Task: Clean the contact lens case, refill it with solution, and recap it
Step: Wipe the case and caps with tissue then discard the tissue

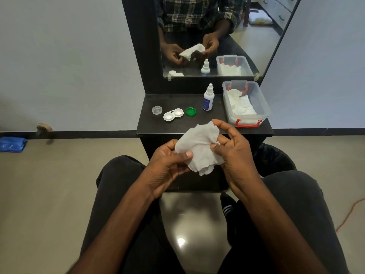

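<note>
The open contact lens case [173, 115] lies on the far shelf [197, 125], between a clear cap [157, 110] and green cap [191, 111]. Nearer, left hand [167, 167] and right hand [235, 149] pinch a tissue [199, 147], possibly damp; bunch one corner to swab each well.

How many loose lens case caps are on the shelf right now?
2. The clear cap lies left of the open lens case; the green cap lies right of it, beside the solution bottle. None seems hidden; neither hand holds one.
</note>
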